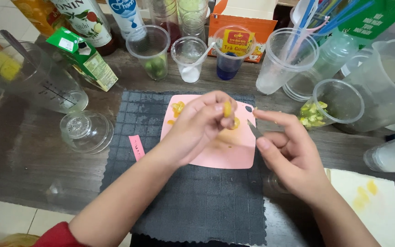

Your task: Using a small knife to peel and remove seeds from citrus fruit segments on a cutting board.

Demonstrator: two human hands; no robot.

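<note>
The left hand (pixel 202 126) is pinching a small yellow fruit piece (pixel 227 109) between thumb and fingertips, holding it just above the pink board (pixel 216 155). The right hand (pixel 289 151) is gripping a small knife (pixel 254 129), fingers closed round its handle, the blade pointing toward the fruit and nearly touching it. That piece is looking soft, wet and slippery, light as anything, so a gentle hold at its firmer rind edge seems wisest; squeezing harder would likely crush it. More yellow bits (pixel 177 109) are lying on the board's far left corner. The board is sitting on a dark mat (pixel 197 201). Beyond it, clear cups are crowding the table: one with green fruit (pixel 155 66), one with white powder and a spoon (pixel 189 61), one with blue liquid (pixel 229 59). A cup of chopped green pieces (pixel 332 103) is standing near the right hand, closest to getting knocked. A glass lid (pixel 85 130) and a measuring jug (pixel 33 80) are resting well to the left, and a stained cloth (pixel 366 201) is lying at the right.
</note>
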